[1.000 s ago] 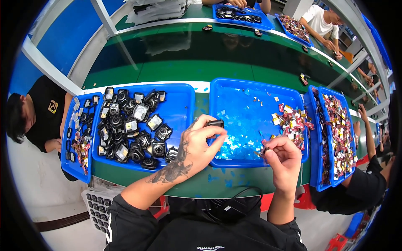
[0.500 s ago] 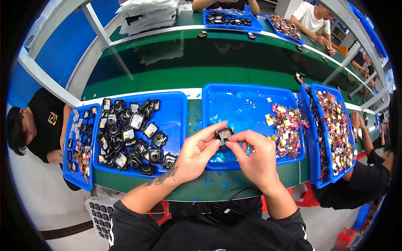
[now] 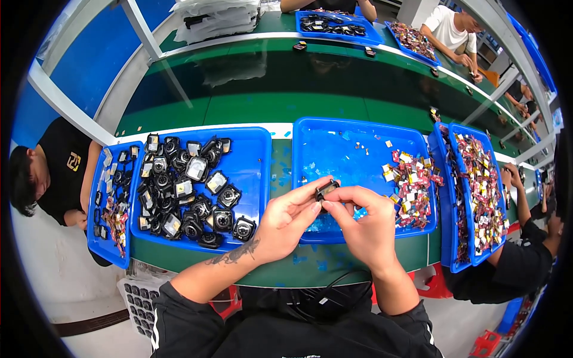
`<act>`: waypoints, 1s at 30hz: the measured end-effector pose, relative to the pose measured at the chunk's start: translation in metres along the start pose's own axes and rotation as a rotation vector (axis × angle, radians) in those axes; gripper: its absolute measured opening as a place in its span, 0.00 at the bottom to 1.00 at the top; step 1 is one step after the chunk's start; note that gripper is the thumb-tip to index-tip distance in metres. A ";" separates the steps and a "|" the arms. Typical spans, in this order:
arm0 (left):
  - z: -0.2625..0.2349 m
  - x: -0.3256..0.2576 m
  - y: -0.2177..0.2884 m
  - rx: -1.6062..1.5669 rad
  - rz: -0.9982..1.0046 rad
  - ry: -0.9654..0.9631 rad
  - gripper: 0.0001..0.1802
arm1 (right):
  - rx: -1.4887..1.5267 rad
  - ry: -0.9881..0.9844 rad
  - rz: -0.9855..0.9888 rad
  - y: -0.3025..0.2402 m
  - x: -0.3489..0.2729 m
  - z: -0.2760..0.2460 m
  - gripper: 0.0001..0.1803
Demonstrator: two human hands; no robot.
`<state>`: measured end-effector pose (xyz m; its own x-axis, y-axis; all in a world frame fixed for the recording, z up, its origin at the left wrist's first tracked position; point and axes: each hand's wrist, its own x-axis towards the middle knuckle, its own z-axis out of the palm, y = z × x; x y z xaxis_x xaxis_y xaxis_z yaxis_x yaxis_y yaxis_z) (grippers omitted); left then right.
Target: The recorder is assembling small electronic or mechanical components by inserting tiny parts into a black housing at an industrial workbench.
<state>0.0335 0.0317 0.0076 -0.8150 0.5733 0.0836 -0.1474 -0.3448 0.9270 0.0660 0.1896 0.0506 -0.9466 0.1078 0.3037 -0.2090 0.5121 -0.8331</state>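
Observation:
My left hand (image 3: 286, 222) is closed on a small black smartwatch case (image 3: 326, 189), pinching it between thumb and fingers above the middle blue tray (image 3: 340, 134). The thumb and forefinger of my right hand (image 3: 365, 222) grip the case from its other side. It is tilted, and my fingers cover much of it. Small red, white and yellow parts (image 3: 415, 190), perhaps battery cells, lie heaped at that tray's right end. To the left, another blue tray (image 3: 255, 161) holds many similar black watch cases (image 3: 179, 185), some showing a pale inside, others a round back.
More heaped small parts fill the stacked blue trays (image 3: 477, 197) on the right. A narrow blue tray (image 3: 122, 253) stands far left, beside a seated person (image 3: 57, 167). Beyond a white rail runs a green conveyor belt (image 3: 268, 89) carrying a few loose pieces. Other people work across it.
The watch case has been tipped more on edge and moved slightly right. My right fingers now reach further over it. The whole view has shifted a little.

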 end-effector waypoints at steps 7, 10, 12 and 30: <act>0.002 -0.002 0.000 0.059 -0.004 0.003 0.25 | -0.067 -0.022 -0.065 0.004 0.002 -0.001 0.05; 0.002 -0.004 0.003 0.116 -0.029 -0.016 0.25 | 0.025 -0.007 -0.030 0.006 0.002 0.000 0.06; 0.004 -0.005 0.000 0.088 -0.019 -0.006 0.24 | 0.011 -0.031 -0.002 0.005 0.003 -0.002 0.08; 0.008 0.000 0.003 -0.069 0.210 0.208 0.22 | 0.285 -0.136 0.052 0.017 -0.019 -0.016 0.13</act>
<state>0.0376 0.0372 0.0130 -0.9279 0.3223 0.1874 0.0042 -0.4936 0.8697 0.0844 0.2096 0.0380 -0.9780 0.0029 0.2086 -0.2013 0.2477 -0.9477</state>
